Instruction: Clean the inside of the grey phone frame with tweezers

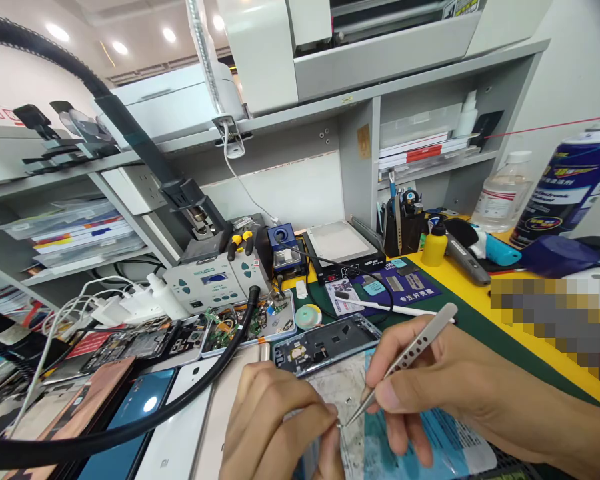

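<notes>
Metal tweezers (410,357) with holes along the shank are pinched in my right hand (440,383), their tips pointing down and left. My left hand (283,420) is closed, thumb and forefinger pressed together around a tiny piece (339,423) too small to name. The tweezer tips are right beside it; whether they touch it I cannot tell. Another small bit (349,401) lies on the worn, pale surface just above. Behind my left hand rests an opened phone frame (325,347), its inside facing up. A blue translucent sheet (445,440) spreads beneath my right hand.
A thick black hose (180,413) arches across the left, over several phones, among them a blue one (135,407). Behind stand a tray of circuit parts (280,323), a grey control station (215,280) and a flat heating plate (340,243). A spray can (565,187) stands at right.
</notes>
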`<state>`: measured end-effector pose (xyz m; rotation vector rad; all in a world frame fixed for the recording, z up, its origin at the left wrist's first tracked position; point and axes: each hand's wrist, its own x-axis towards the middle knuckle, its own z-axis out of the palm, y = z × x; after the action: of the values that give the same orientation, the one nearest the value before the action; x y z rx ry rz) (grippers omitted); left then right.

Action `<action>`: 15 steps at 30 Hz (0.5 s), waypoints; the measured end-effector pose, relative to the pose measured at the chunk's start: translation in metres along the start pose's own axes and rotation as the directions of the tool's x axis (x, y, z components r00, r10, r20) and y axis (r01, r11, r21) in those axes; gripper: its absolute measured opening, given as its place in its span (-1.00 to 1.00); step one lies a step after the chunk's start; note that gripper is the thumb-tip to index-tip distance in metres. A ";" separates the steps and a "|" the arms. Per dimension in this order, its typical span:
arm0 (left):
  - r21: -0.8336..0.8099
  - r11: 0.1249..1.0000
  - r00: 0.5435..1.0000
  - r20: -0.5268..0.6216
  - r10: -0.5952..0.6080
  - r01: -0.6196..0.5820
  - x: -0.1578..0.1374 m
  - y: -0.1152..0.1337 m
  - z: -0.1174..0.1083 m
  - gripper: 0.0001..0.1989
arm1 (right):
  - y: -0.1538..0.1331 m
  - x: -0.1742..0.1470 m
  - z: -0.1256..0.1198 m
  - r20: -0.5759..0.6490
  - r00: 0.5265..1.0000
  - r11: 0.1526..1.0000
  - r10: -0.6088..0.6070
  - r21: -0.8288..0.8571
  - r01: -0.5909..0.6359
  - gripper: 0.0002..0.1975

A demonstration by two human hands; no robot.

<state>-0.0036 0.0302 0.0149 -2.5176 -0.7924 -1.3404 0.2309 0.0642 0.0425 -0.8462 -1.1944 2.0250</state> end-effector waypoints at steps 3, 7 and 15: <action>-0.004 1.000 1.000 0.012 0.016 -0.016 -0.001 0.000 0.001 -0.67 | 0.000 -0.001 -0.001 -0.006 1.000 0.998 -0.025 -0.050 0.025 -0.77; 0.010 1.000 0.999 0.027 0.025 -0.025 -0.002 -0.001 0.002 -0.68 | -0.002 -0.003 0.000 -0.028 0.998 0.991 -0.047 -0.125 0.043 -0.77; 0.007 1.000 1.000 0.003 -0.025 0.025 -0.003 0.000 0.001 -0.68 | 0.003 -0.011 0.003 -0.075 0.991 0.948 -0.114 -0.307 0.086 -0.88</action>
<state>-0.0039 0.0293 0.0124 -2.5135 -0.8304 -1.3393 0.2346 0.0530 0.0426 -0.9913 -1.4882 1.7275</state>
